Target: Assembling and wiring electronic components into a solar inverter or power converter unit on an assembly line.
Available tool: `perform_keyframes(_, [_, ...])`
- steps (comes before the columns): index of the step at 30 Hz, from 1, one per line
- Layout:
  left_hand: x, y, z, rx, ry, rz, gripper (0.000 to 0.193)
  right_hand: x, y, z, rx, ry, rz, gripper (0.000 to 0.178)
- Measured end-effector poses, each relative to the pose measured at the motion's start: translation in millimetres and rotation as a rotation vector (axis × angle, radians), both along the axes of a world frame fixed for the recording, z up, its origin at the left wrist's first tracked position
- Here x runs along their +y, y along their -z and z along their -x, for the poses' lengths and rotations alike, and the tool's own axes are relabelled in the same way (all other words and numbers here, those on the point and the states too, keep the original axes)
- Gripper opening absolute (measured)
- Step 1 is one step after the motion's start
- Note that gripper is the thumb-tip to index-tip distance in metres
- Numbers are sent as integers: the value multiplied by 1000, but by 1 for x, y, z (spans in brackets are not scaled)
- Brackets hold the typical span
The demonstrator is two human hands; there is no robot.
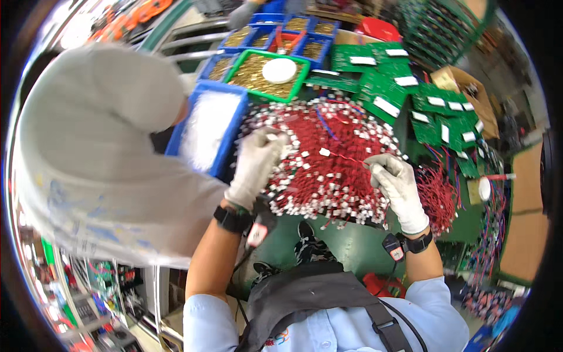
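My right hand (400,186), in a white glove, pinches a thin red wire (349,157). The wire stretches leftward and carries a white connector (324,152) at its free end. Beneath both hands spreads a large pile of red wires (319,182) with white connectors on their ends. Over the pile's left edge is my left hand (255,167), also gloved in white and slightly blurred. Its fingers are drawn together, with a small white bit at their tips that I cannot make out.
Left of me a person in grey (111,158) leans close by. A blue bin (237,126) holds white pieces. Beyond it stand a green tray (302,79) of brass-coloured parts and several small blue bins. Green circuit boards (375,79) lie at the far right, above another red wire bundle (435,196).
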State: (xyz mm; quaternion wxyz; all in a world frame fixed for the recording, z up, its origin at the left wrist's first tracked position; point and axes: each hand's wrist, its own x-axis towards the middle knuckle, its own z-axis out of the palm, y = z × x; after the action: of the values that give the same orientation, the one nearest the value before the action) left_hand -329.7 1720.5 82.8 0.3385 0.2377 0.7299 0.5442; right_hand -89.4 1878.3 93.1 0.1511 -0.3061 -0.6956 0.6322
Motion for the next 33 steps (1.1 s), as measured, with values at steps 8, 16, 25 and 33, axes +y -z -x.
perform_keyframes(8, [-210, -80, -65, 57, -184, -80, 26, -151, -59, 73, 163, -556, -247, 17])
perform_keyframes(16, [-487, -89, -125, 104, -1350, -418, 12, -350, -72, 130, 224, -1068, -171, 22])
perform_keyframes(25, [-697, -43, -169, 148, -1573, -568, 15, -568, -65, 213, 237, -1307, 1166, 35])
perform_keyframes(33, [-761, -33, -181, 424, -1490, 183, 9, -755, -84, 229, 184, -1513, 736, 21])
